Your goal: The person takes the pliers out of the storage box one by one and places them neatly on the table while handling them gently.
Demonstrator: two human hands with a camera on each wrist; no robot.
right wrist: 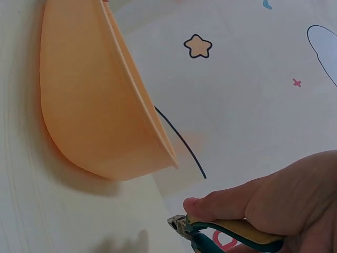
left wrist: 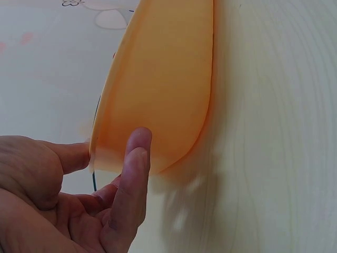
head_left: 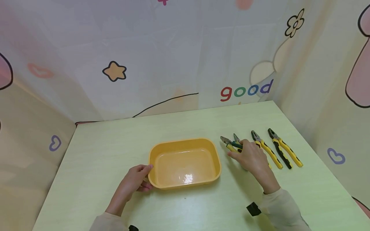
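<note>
An orange plastic basin [head_left: 185, 163] stands on the table with nothing in it. My left hand [head_left: 136, 179] pinches its left end, the thumb on the rim and the fingers [left wrist: 138, 163] against the outer wall. To the right of the basin, my right hand [head_left: 252, 158] holds diagonal cutting pliers [head_left: 226, 140] with green and yellow handles. The right wrist view shows the cutters' [right wrist: 181, 224] short jaws beyond the thumb, held off the table. Pointed-nose pliers [head_left: 236, 138] lie behind this hand, their handles mostly hidden by it.
Two more pliers with yellow and black handles lie at the right: one pair [head_left: 270, 152] close beside my right hand, the other [head_left: 284, 149] farther right. Printed cloth [head_left: 173, 64] hangs along the back and sides of the pale green table [head_left: 110, 144].
</note>
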